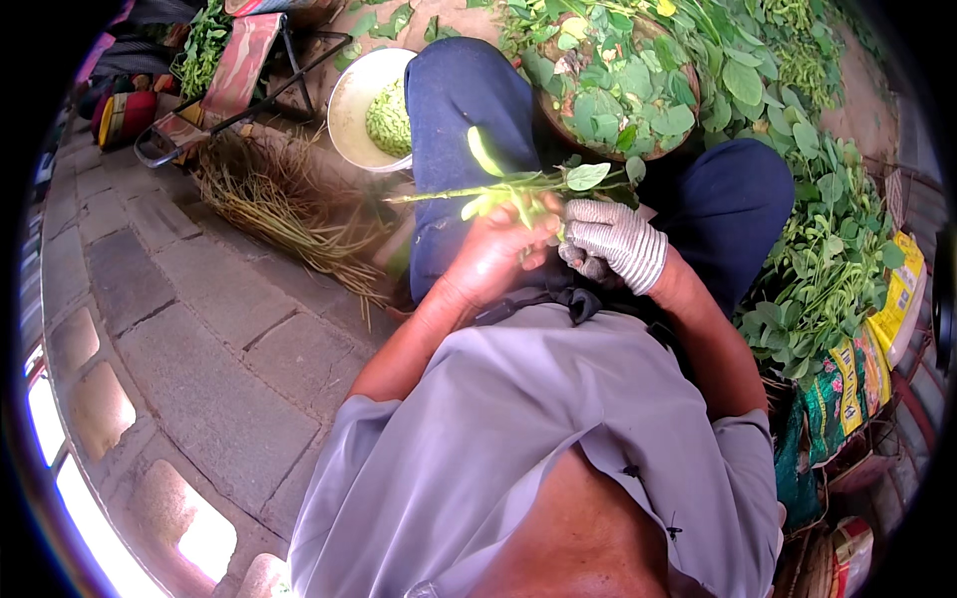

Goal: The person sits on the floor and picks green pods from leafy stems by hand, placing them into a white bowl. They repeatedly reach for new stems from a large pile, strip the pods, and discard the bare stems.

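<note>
My bare left hand (512, 233) is closed around a leafy green bean stalk (448, 193) with several pods, probably soybean. One pale green pod (484, 153) sticks up above the stem. My right hand (617, 243), in a striped grey-white work glove, meets the left at its fingertips. Its fingers pinch a bit of green pod, mostly hidden between the hands. Both hands are above my lap, between my knees in dark blue trousers. Beyond my left knee stands a white bucket (345, 112) partly filled with green beans (387, 123); the knee covers its right side.
A round tub (694, 82) heaped with loose leaves sits ahead between my knees. Bean plants (811, 224) are piled along the right, beside printed sacks (845, 396). To the left are bare stalks (291, 224) on stone paving (209, 359) and a folding stool (243, 63).
</note>
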Available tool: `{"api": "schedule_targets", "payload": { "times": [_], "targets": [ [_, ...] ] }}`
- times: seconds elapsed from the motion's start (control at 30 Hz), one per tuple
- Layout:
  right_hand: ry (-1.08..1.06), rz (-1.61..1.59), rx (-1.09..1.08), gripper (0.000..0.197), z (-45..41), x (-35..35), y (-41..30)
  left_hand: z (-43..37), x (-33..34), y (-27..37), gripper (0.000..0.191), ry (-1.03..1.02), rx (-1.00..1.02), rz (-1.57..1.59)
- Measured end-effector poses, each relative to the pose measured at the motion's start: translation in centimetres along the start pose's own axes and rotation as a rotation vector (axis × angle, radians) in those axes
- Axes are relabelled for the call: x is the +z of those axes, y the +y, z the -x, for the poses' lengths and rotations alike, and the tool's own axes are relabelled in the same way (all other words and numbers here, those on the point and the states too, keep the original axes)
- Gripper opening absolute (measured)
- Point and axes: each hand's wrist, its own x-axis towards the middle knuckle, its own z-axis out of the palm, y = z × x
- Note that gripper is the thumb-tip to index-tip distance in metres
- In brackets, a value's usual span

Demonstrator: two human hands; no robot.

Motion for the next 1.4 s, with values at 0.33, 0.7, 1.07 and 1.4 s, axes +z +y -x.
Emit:
{"api": "schedule_targets", "payload": {
  "times": [0.33,0.7,1.07,1.4],
  "targets": [
    [0.224,0.448,-0.189,0.022,-0.2,1.8,-0.5,0.1,1.0,0.4,0.015,0.104,0.018,0.129],
    [0.279,0.911,-0.342,0.023,-0.5,3.7,-2.3,-0.2,1.1,0.5,0.023,0.072,-0.038,0.162],
    [0.38,0.996,-0.249,0.025,-0.4,3.9,-2.1,-0.2,0.3,0.5,0.032,-0.03,-0.07,0.212],
    [0.416,0.878,-0.44,0.014,-0.3,3.4,-1.2,0.6,0.5,1.0,0.039,-0.057,-0.077,0.219]
  ]
}}
